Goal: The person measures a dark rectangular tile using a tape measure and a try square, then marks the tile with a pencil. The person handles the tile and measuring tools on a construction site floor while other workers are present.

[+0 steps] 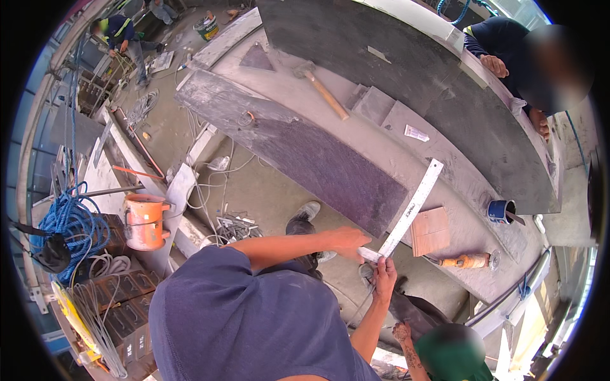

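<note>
An L-shaped metal square [410, 209] lies with its long leg along the end of a dark stone slab [356, 181], its corner towards me. My right hand [383, 279] pinches the square at that corner, fingers closed. My left hand [348, 242] is closed at the end of the short leg, beside the slab's near edge; its fingertips are partly hidden. Right of the long leg sits a small reddish-brown block [430, 231]. An orange angle grinder [467, 261] lies just beyond it on the pale work surface [406, 151].
A hammer [327, 95], a blue can [501, 211] and a long dark panel [432, 89] are on the work surface. One person [508, 63] leans in at far right, another [445, 352] crouches near right. Left are an orange bucket [145, 222], blue rope [70, 232] and loose cables.
</note>
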